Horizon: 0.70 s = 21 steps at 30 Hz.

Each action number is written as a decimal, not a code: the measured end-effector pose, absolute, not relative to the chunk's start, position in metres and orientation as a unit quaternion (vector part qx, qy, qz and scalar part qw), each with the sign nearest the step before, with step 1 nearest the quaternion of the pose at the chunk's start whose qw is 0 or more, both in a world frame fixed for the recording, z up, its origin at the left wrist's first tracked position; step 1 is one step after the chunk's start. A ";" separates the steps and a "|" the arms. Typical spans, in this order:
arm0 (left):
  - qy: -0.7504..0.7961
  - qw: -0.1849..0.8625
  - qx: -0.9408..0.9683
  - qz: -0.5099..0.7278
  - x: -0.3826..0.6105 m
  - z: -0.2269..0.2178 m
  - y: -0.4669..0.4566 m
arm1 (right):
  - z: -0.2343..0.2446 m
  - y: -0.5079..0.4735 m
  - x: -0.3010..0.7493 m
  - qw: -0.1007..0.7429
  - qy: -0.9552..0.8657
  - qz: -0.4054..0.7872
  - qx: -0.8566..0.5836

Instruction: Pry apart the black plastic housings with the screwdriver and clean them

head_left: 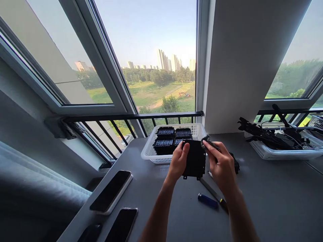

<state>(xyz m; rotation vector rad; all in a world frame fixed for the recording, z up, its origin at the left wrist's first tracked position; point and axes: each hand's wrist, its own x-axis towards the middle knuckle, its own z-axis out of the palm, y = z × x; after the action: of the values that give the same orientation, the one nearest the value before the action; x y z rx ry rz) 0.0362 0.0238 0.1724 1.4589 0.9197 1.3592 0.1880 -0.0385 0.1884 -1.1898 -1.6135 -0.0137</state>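
Observation:
My left hand [178,160] is closed round the left edge of a flat black plastic panel [194,163], its thumb lying on the near face. The panel is held up over the table, and two small tabs stick out from its lower edge. In my right hand [223,164] a dark grey scouring pad [209,144] is pinched at the panel's upper right corner. Behind the panel stands a white plastic basket [151,160] with stacked black ribbed plastic parts [164,143]. Below my hands lie a flat file [210,189] and a dark blue lighter [207,201].
A dark lump [236,163] lies partly hidden behind my right hand. To the right, a white basket [275,155] holds black parts and cables. Two phones [112,191] and a dark mouse-shaped object [90,233] lie at the left. A black railing [161,116] runs along the window.

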 end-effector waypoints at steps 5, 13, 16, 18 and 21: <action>0.396 0.403 0.625 0.539 0.050 0.168 0.015 | 0.177 -0.024 0.187 0.510 -0.691 0.003 -0.512; 0.415 0.479 0.475 0.611 0.045 0.164 0.028 | 0.187 -0.035 0.164 0.407 -0.797 0.066 -0.440; 0.418 0.514 0.402 0.632 0.038 0.164 0.035 | 0.190 -0.041 0.161 0.357 -0.832 0.093 -0.413; 0.422 0.516 0.382 0.640 0.032 0.164 0.038 | 0.192 -0.045 0.162 0.332 -0.848 0.110 -0.397; 0.434 0.504 0.378 0.644 0.025 0.162 0.042 | 0.195 -0.051 0.168 0.334 -0.857 0.135 -0.368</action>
<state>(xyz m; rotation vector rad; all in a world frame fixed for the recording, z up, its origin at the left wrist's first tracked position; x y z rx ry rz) 0.0253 0.0424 0.1620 0.9128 1.0469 1.5552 0.1677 -0.0508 0.1952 -0.9615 -2.2374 0.3512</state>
